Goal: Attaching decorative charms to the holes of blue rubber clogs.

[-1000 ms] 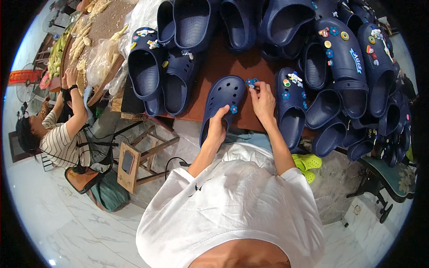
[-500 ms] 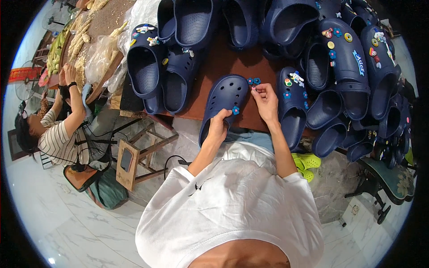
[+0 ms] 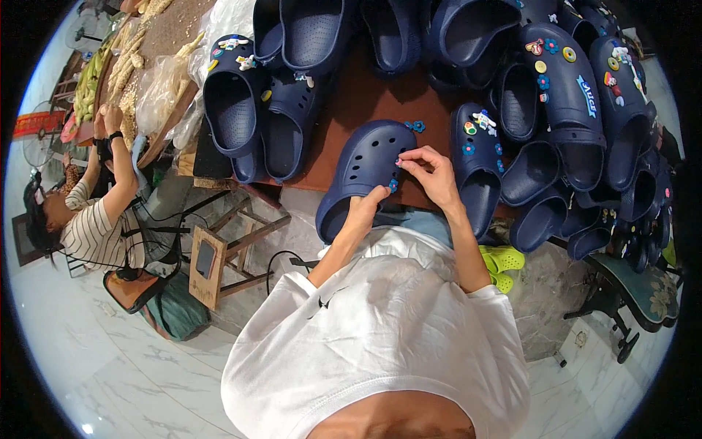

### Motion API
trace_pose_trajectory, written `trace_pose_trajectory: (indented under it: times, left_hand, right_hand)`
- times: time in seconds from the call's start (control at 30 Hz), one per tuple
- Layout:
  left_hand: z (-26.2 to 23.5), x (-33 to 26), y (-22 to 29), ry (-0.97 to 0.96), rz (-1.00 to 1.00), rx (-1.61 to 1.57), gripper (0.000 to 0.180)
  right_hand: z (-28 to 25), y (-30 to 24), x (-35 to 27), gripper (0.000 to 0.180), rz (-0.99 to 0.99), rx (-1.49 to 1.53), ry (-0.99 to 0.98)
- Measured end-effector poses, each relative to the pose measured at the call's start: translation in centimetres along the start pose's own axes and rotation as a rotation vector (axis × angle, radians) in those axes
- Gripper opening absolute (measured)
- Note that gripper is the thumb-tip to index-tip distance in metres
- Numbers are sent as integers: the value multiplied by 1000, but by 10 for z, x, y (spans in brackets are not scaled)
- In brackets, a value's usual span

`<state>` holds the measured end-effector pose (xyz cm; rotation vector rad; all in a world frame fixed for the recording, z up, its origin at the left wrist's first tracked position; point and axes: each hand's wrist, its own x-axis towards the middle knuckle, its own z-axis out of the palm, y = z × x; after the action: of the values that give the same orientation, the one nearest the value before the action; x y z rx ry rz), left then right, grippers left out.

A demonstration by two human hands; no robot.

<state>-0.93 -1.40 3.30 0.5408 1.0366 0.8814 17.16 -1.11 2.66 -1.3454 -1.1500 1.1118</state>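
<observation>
My left hand [image 3: 365, 208] grips a navy blue clog [image 3: 371, 156] near its opening, the thumb on top and the other fingers out of sight beneath. A blue flower charm [image 3: 393, 185] sits on the clog's side beside that thumb. Between the thumb and fingertips of my right hand [image 3: 433, 174] is a small pinkish charm [image 3: 399, 162], held against the clog's right side by a hole. Two loose blue flower charms [image 3: 415, 126] lie on the brown table top [image 3: 387, 94] just past the toe. To the right is a decorated clog [image 3: 479, 157].
Many navy clogs [image 3: 563, 95] crowd the table's back and right. Other clogs [image 3: 234, 110] stand to the left. A wooden stool [image 3: 207, 267] with a phone is at lower left. Bright green clogs [image 3: 502, 263] lie below on the right. A person [image 3: 102, 219] works at the far left.
My right hand has brought the pinkish charm from beside the loose flowers down to the clog's side. The clog has tilted, its toe swinging a little to the right.
</observation>
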Motion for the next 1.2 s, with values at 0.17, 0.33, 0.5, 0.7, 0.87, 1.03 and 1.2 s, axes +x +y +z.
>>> trace_pose_trajectory:
  times: [0.17,0.33,0.5,0.7,0.87,1.03,1.2]
  left_hand:
    - [-5,0,-5,-78,98,356,36]
    - [-6,-2,1,-151,179,525,37]
    - [-1,-7,6,-80,212,609,35]
    - [-2,-4,11,-111,-78,254,37]
    - [0,-4,17,-100,-151,110,32]
    - [-2,-4,14,-118,-139,121,33]
    - [1,-4,16,-122,-121,114,31]
  right_hand:
    - [-11,-3,1,27,139,-36,-27]
    - [-12,-20,1,38,13,-253,41]
    - [-14,-18,0,48,-8,-348,21]
    - [-16,7,-2,69,99,-103,25]
    - [-14,6,1,81,138,-110,-30]
    - [-20,-3,4,85,151,-210,-75]
    - [-13,-5,-2,82,108,-244,-27]
